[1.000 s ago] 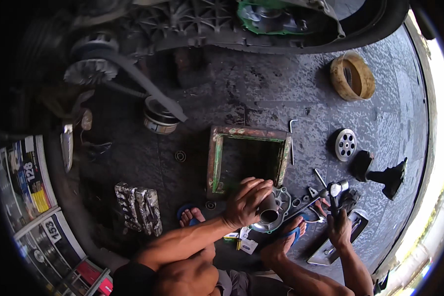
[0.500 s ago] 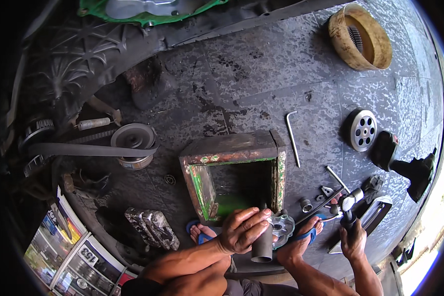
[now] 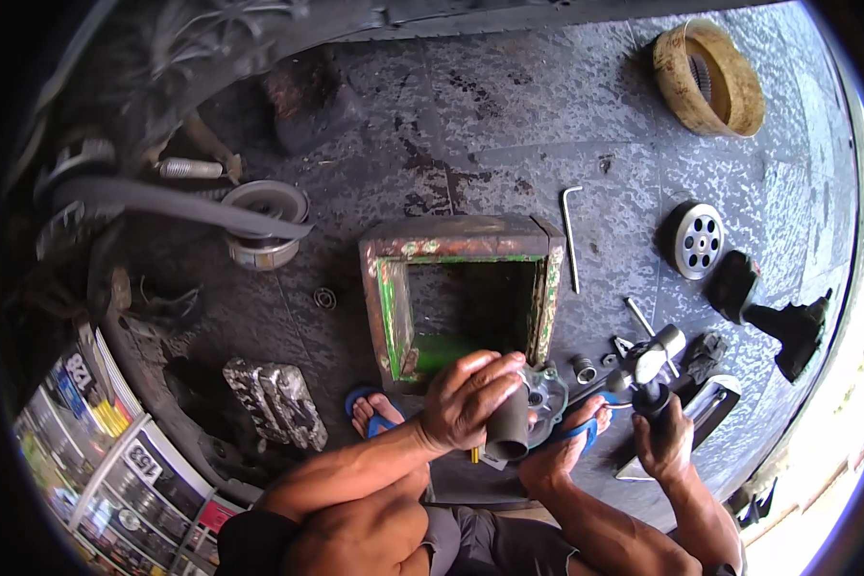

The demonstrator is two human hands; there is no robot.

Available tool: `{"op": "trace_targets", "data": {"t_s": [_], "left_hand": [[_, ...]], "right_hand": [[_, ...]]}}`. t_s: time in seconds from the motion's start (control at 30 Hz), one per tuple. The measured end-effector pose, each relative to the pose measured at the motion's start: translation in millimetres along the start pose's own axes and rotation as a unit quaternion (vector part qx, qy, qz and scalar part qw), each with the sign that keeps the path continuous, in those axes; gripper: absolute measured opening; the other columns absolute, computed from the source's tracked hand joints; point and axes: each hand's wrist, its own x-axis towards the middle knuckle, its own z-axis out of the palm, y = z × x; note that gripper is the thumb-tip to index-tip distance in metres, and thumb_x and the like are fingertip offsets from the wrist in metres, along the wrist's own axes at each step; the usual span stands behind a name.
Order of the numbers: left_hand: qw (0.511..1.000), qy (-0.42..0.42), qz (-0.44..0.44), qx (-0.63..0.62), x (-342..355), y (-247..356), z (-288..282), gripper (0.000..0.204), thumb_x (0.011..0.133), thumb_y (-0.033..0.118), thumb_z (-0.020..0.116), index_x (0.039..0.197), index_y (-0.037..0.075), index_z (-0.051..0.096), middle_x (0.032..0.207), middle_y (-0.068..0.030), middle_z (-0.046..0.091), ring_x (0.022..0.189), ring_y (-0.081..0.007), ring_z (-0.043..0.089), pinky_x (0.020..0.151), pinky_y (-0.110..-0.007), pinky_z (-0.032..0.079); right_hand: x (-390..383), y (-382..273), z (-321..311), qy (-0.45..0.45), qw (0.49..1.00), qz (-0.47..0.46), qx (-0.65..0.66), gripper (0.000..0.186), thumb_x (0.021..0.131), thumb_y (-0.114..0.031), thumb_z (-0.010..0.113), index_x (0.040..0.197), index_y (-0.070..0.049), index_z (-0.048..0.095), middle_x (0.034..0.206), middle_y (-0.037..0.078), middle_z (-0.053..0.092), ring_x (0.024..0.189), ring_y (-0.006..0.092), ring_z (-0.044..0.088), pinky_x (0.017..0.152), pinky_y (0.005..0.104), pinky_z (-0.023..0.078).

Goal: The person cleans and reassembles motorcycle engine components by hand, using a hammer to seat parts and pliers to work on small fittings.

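My left hand (image 3: 472, 398) is wrapped round a dark metal tube (image 3: 509, 432), whose open end faces me. Tube and hand are at the near right corner of a rusty box frame (image 3: 461, 240) with green paint inside. Beside the tube, a grey metal housing cover (image 3: 550, 394) shows partly; the hand and tube hide the rest. To the right, my right hand (image 3: 664, 440) grips the dark handle of a hammer (image 3: 660, 353), its metal head raised above the floor and apart from the tube.
An L-shaped hex wrench (image 3: 571, 240), a holed metal disc (image 3: 699, 241), a power tool (image 3: 778, 312) and a small metal sleeve (image 3: 584, 368) lie rightward. A yellowish ring-shaped container (image 3: 708, 79) stands far right. Leftward are a pulley (image 3: 265, 213), a bearing (image 3: 324, 299) and a ribbed metal block (image 3: 276, 403).
The view has shifted, so the floor things sit higher in the picture. The hammer in my right hand has come up, its head looking larger. My left hand keeps its hold on the tube.
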Motion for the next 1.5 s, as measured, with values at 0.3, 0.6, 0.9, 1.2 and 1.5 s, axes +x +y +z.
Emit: {"op": "trace_targets", "data": {"t_s": [0.3, 0.6, 0.9, 1.2, 1.5], "left_hand": [[0.998, 0.04, 0.0, 0.048, -7.0, 3.3, 5.2, 0.066, 0.079, 0.025, 0.08, 0.133, 0.002, 0.051, 0.129, -0.0165, 0.063, 0.108, -0.0384, 0.063, 0.097, -0.044, 0.053], [0.996, 0.086, 0.015, 0.014, -4.9, 8.6, 6.0, 0.056, 0.088, 0.039, 0.08, 0.123, 0.002, 0.058, 0.124, -0.0171, 0.066, 0.108, -0.0381, 0.064, 0.093, -0.045, 0.054], [0.995, 0.045, -0.028, -0.081, -12.1, 5.2, -0.3, 0.056, 0.091, 0.04, 0.077, 0.125, -0.001, 0.057, 0.126, -0.0199, 0.066, 0.117, -0.0351, 0.064, 0.101, -0.044, 0.052], [0.985, 0.036, -0.088, -0.141, -8.5, 11.9, -2.0, 0.057, 0.095, 0.044, 0.071, 0.126, -0.002, 0.055, 0.124, -0.0196, 0.067, 0.123, -0.0344, 0.061, 0.11, -0.048, 0.045], [0.957, 0.058, -0.16, -0.234, -4.7, 24.0, -8.4, 0.056, 0.103, 0.048, 0.058, 0.127, -0.002, 0.055, 0.126, -0.0194, 0.066, 0.124, -0.0301, 0.06, 0.112, -0.046, 0.042]], "right_hand": [[-43.6, -77.6, -13.5, 0.041, 0.955, -0.29, -0.042, 0.041, 0.078, -0.009, 0.077, 0.113, 0.004, 0.059, 0.079, 0.018, 0.07, 0.064, 0.0361, 0.072, 0.055, 0.0423, 0.057], [-92.4, -26.4, -13.2, 0.129, 0.986, -0.072, -0.072, 0.037, 0.09, -0.022, 0.072, 0.118, -0.002, 0.055, 0.083, 0.023, 0.07, 0.076, 0.0448, 0.07, 0.063, 0.0487, 0.054], [-56.4, 100.4, 58.9, 0.24, 0.95, 0.195, -0.043, 0.04, 0.094, -0.026, 0.067, 0.125, -0.001, 0.057, 0.096, 0.028, 0.072, 0.092, 0.0485, 0.069, 0.079, 0.0539, 0.053], [-22.9, 110.4, 56.1, 0.364, 0.899, 0.221, -0.104, 0.048, 0.092, -0.021, 0.07, 0.132, 0.001, 0.056, 0.118, 0.026, 0.065, 0.114, 0.0447, 0.06, 0.097, 0.051, 0.048], [34.2, -91.6, 67.3, 0.153, 0.923, -0.352, 0.029, 0.069, 0.077, -0.034, 0.083, 0.133, -0.002, 0.058, 0.117, 0.014, 0.06, 0.108, 0.0327, 0.056, 0.09, 0.0429, 0.045]]}}
